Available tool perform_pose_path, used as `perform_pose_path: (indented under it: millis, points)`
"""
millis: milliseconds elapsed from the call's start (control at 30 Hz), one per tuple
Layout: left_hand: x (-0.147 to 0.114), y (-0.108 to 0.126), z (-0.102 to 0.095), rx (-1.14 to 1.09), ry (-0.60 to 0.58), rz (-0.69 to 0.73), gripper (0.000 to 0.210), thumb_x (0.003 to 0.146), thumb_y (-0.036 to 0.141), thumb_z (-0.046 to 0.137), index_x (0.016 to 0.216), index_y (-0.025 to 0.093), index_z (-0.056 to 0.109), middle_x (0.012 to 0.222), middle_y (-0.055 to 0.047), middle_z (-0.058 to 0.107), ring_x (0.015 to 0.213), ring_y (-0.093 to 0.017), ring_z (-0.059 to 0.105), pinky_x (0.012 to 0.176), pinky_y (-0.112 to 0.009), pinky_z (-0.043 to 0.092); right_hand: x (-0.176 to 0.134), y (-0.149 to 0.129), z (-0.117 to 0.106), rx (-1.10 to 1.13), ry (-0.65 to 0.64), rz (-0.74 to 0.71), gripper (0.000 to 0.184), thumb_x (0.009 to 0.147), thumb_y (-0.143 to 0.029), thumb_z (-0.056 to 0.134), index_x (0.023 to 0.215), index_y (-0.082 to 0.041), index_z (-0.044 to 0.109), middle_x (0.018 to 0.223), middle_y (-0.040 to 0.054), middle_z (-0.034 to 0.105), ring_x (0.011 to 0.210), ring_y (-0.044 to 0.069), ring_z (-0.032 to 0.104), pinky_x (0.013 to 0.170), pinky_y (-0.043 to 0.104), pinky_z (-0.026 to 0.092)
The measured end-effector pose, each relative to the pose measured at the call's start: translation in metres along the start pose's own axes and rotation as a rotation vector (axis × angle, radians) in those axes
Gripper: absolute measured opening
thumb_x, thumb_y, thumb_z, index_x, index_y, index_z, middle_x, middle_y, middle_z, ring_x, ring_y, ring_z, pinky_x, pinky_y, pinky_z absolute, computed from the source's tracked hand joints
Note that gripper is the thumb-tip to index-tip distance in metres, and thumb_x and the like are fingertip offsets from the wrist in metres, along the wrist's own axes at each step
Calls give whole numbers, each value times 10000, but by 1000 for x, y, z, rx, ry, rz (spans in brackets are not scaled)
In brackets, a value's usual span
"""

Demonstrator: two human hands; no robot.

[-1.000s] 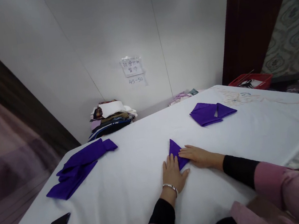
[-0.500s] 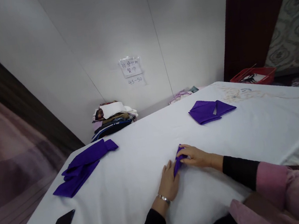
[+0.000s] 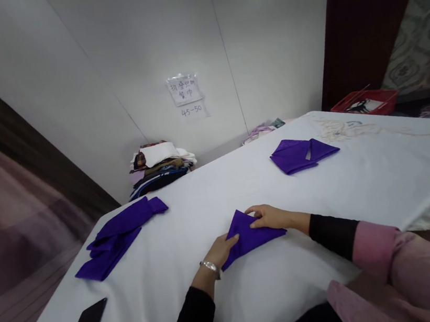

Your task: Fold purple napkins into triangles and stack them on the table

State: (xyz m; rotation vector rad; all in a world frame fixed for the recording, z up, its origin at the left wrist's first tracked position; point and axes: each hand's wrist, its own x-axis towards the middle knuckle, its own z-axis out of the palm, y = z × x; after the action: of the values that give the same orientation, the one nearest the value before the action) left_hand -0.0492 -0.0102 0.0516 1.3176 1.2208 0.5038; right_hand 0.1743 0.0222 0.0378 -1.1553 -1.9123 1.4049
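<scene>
The purple cloth (image 3: pixel 249 237) is in both hands at the near middle of the table, roughly a triangle with one corner pointing far. The left hand (image 3: pixel 218 250) pinches its left edge, thumb on the face, the other fingers mostly hidden beneath. The right hand (image 3: pixel 270 216) has its thumb on the face and its fingers bent at the far right edge, apparently pinching the layers there. Handling it well would mean even tension between both pinches, layers kept together and the corner left crisp (a hard tug could skew the fold).

The cloth looks thin, smooth and matte, with fairly straight edges. The far cloth (image 3: pixel 292 157) is angular, with a narrow slit; the left cloth (image 3: pixel 123 227) lies in loose, overlapping strips. The white cover (image 3: pixel 177 298) shows a soft sheen and shallow ripples.
</scene>
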Motion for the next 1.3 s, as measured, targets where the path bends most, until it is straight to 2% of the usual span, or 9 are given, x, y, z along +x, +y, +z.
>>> perform_pose_path:
  millis: [100, 200, 433, 533, 600, 767, 1033, 1167, 1300]
  points:
    - [13, -1, -3, 491, 256, -7, 264, 800, 374, 557, 845, 139, 669, 836, -62, 710, 818, -217, 637, 744, -305, 458, 8, 5, 3, -309, 114, -2, 522, 765, -335, 634, 1245, -168, 516, 1014, 84, 647, 864, 211, 607, 780, 349, 472]
    - [17, -11, 1, 814, 439, 30, 239, 839, 332, 522, 971, 172, 642, 959, -64, 693, 890, -200, 622, 756, -285, 439, 7, 10, 9, -633, 176, -75, 501, 806, -346, 593, 1266, -167, 501, 1119, 124, 599, 959, 250, 579, 831, 371, 443]
    - [11, -25, 12, 1131, 584, 263, 374, 888, 265, 448, 1231, 132, 517, 1153, -124, 606, 1049, -229, 563, 876, -351, 444, 1, 23, 17, -882, 247, -177, 460, 872, -427, 510, 1255, -175, 493, 1082, 118, 585, 971, 247, 539, 817, 367, 432]
    - [18, -20, 22, 1204, 542, 426, 422, 899, 230, 404, 1311, 157, 453, 1344, -122, 498, 1235, -240, 445, 1011, -420, 360, 3, 26, 17, -898, 266, -236, 478, 860, -426, 535, 1263, -172, 496, 1180, 122, 571, 1047, 257, 505, 884, 397, 400]
    - [25, -20, 30, 1243, 446, 515, 483, 913, 334, 392, 1365, 165, 390, 1436, -110, 397, 1332, -250, 326, 1077, -469, 275, 3, 26, 16, -884, 280, -247, 480, 861, -422, 534, 1272, -177, 491, 1243, 121, 547, 1104, 256, 483, 912, 407, 382]
    - [35, -31, 41, 1290, 274, 486, 723, 881, 586, 324, 1399, 82, 333, 1482, -158, 282, 1377, -287, 225, 1095, -520, 232, -1, 27, 13, -842, 279, -248, 495, 877, -488, 480, 1266, -184, 512, 1293, 127, 528, 1188, 250, 449, 977, 419, 336]
    - [33, -30, 40, 1297, 252, 459, 727, 888, 583, 287, 1409, 77, 316, 1496, -145, 240, 1389, -284, 189, 1104, -521, 217, -15, 17, 4, -870, 168, -113, 546, 924, -475, 366, 1362, -155, 427, 1453, 158, 350, 1353, 278, 259, 1082, 513, 156]
    - [36, -38, 39, 1285, 246, 471, 669, 886, 497, 360, 1438, 131, 262, 1503, -108, 243, 1394, -277, 171, 1119, -515, 176, -13, -5, 18, -841, 68, -286, 686, 905, -557, 345, 1442, -136, 273, 1508, 154, 210, 1401, 242, 90, 1112, 489, 4]
    - [39, -46, 37, 1278, 216, 504, 665, 863, 384, 433, 1457, 191, 206, 1517, -77, 212, 1401, -271, 143, 1128, -505, 153, -11, -2, 30, -756, -74, -349, 821, 854, -636, 377, 1471, -140, 162, 1509, 166, 179, 1399, 244, 97, 1114, 489, 16]
